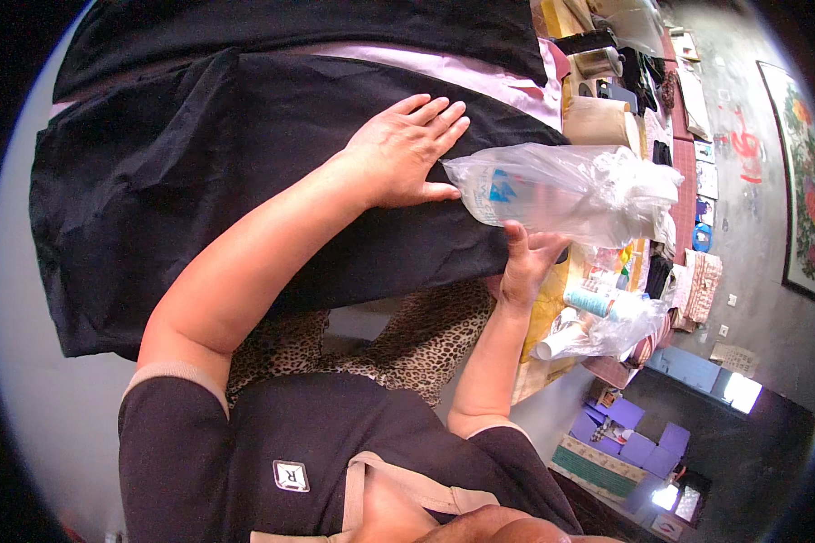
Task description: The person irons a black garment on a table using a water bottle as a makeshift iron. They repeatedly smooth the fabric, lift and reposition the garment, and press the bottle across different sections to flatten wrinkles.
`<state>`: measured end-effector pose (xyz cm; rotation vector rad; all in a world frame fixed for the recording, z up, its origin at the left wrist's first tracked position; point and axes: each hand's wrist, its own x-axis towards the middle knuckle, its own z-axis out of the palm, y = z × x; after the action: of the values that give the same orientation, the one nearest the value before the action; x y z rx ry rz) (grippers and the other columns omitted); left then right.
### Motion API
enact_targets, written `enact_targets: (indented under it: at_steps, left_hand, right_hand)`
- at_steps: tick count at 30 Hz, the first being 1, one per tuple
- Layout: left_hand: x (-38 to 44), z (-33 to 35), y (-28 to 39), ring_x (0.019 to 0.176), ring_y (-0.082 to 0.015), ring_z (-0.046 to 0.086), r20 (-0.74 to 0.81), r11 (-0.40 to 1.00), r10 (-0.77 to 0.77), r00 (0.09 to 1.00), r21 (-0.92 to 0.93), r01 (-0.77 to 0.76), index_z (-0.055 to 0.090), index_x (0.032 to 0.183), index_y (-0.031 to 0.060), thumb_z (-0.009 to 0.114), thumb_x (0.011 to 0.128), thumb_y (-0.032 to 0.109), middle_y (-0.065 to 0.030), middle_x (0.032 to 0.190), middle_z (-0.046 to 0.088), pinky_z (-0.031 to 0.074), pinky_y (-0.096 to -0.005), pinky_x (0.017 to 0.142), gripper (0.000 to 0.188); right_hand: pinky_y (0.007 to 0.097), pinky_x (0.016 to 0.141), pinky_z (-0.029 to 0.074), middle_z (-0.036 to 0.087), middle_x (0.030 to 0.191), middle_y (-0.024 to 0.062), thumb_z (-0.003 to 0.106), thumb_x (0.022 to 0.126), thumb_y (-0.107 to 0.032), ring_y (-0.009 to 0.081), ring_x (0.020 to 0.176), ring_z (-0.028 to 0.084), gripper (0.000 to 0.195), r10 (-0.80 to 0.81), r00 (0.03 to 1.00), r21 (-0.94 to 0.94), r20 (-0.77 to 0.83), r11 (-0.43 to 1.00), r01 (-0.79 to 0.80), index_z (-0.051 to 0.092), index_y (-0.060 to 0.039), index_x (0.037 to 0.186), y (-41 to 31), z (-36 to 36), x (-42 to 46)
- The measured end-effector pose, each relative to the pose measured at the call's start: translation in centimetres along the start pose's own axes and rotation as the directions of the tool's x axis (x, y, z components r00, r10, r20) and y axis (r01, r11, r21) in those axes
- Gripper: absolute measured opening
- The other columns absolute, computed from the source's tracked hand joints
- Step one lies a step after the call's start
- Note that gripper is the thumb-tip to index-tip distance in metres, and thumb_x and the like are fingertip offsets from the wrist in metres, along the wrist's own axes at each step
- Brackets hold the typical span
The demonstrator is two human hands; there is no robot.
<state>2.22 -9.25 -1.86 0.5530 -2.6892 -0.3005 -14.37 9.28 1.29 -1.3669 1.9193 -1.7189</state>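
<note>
My left hand [407, 153] lies palm down on a wide piece of black cloth [299, 231], fingers spread and nothing held. Its thumb tip is close to the narrow end of a tied clear plastic bag [550, 190], which bears blue printing; the contents are hard to make out. At the bag's lower side is my right hand [533, 265], thumb raised against the plastic. Its fingertips meet the bag, but whether they grip it is unclear. Pink cloth [509, 81] shows between this black cloth and a second black piece [312, 27] beyond it.
To the right, a yellow-covered surface [547, 309] carries a light blue cylindrical container [591, 298], a white roll [557, 343], bags and other items. Folded fabric [703, 288] sits by the grey wall. Purple boxes [631, 427] stand farther right. My leopard-print trousers [421, 346] are below the cloth edge.
</note>
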Motion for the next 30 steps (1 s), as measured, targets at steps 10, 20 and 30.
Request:
enact_targets:
  at_steps: [10,20,30]
  left_hand:
    - [0.3,-0.6,-0.1,0.151,-0.0267,0.031,0.033,1.000,-0.016,0.999,0.003,0.015,0.038,0.153,-0.0014,0.053,0.084,0.079,-0.0170,0.161,0.036,0.018,-0.0395,0.126,0.106]
    - [0.3,-0.5,-0.8,0.149,-0.0308,0.033,0.016,0.994,0.033,0.999,-0.105,-0.031,0.039,0.150,-0.0044,0.075,0.068,0.069,-0.0198,0.161,0.035,0.022,-0.0418,0.125,0.116]
    - [0.8,-1.4,-2.4,0.144,-0.0351,0.041,0.069,0.912,0.051,0.996,-0.410,-0.018,0.047,0.147,-0.0036,0.062,0.082,0.028,-0.0215,0.152,0.047,0.028,-0.0446,0.123,0.074]
  right_hand:
    - [0.0408,0.108,0.045,0.060,0.133,0.0165,0.086,0.078,-0.005,0.0265,0.118,0.060,0.066,0.182,0.983,0.062,0.031,0.981,-0.184,0.052,0.0039,0.135,-1.4,0.9,2.3]
    - [0.0407,0.106,0.046,0.063,0.127,0.0166,0.088,0.077,-0.008,0.0262,0.115,0.062,0.065,0.163,0.986,0.030,0.045,0.986,-0.164,0.054,0.0039,0.131,-1.8,2.0,0.5]
    - [0.0437,0.109,0.042,0.060,0.131,0.0160,0.090,0.074,-0.013,0.0279,0.119,0.058,0.074,0.080,0.996,-0.099,0.036,0.992,-0.076,0.051,0.0036,0.135,-1.0,1.3,-1.2]
